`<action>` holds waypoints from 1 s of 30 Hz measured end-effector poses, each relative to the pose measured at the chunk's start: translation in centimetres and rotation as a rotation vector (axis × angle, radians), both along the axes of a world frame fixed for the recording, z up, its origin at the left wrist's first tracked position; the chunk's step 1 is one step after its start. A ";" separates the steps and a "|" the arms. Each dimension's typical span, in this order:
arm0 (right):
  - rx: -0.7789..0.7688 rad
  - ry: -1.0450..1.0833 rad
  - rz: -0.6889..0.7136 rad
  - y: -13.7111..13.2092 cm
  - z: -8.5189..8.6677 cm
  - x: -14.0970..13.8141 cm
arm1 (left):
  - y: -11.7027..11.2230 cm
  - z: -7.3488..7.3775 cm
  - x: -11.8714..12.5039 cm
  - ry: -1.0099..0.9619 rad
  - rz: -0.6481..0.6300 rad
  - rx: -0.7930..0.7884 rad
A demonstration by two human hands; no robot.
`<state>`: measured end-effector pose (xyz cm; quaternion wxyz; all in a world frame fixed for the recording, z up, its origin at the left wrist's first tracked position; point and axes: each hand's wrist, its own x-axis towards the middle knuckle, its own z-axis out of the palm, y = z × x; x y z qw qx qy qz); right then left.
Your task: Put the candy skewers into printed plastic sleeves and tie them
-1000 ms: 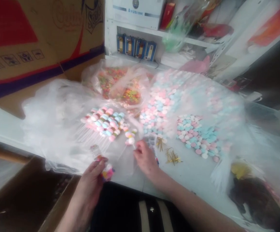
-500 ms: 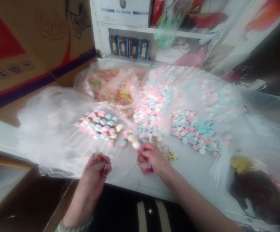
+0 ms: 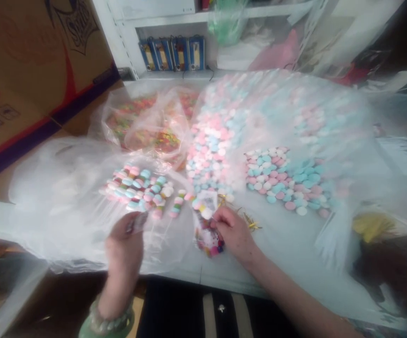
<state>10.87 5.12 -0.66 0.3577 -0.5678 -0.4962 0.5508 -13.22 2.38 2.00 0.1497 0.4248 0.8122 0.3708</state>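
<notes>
Candy skewer (image 3: 197, 203) sits at your right hand (image 3: 233, 234), just right of the pile of skewers (image 3: 136, 188), its pink, yellow and white pieces slanting down toward you. Your right grip is closed on it — thumb and finger pinch together at the white end, though the stick itself is too blurred to trace. Your left hand (image 3: 126, 234) is closed too, pinching a small printed packet (image 3: 138, 223) just on your side of the pile. Another single skewer (image 3: 177, 204) lies between the pile and the one you hold. Right of the pile and nearer you, beside your right fingers, patterned packets (image 3: 208, 243) rest on the desk (image 3: 277, 263), with a pale printed piece (image 3: 209, 199) beyond them. Farther right of the pile lie gold ties (image 3: 251, 221), and past those a spread of flat pink, blue and white sweets (image 3: 284, 183). Beyond the pile is a clear bag of red and orange sweets (image 3: 147, 124); a big cardboard box (image 3: 31, 65) stands behind and left of the pile. Cloudy plastic (image 3: 59, 188) spreads under the pile and out to its left — crumpled, and reaching the near edge.
</notes>
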 end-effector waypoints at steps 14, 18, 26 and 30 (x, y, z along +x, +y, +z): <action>0.389 -0.422 0.504 -3.4 0.0 -6.4 | -2.2 -1.1 -3.4 0.445 -0.162 -0.362; 0.446 -0.560 0.645 -3.5 0.6 -6.3 | -2.5 -2.6 -3.3 0.186 -0.122 -0.290; 0.278 -0.392 0.405 -2.8 1.1 -8.1 | -3.7 -2.8 -0.3 -1.084 0.155 -0.042; -0.023 -0.071 0.294 -2.0 1.7 -10.3 | -4.5 -2.5 3.2 -1.256 0.149 0.013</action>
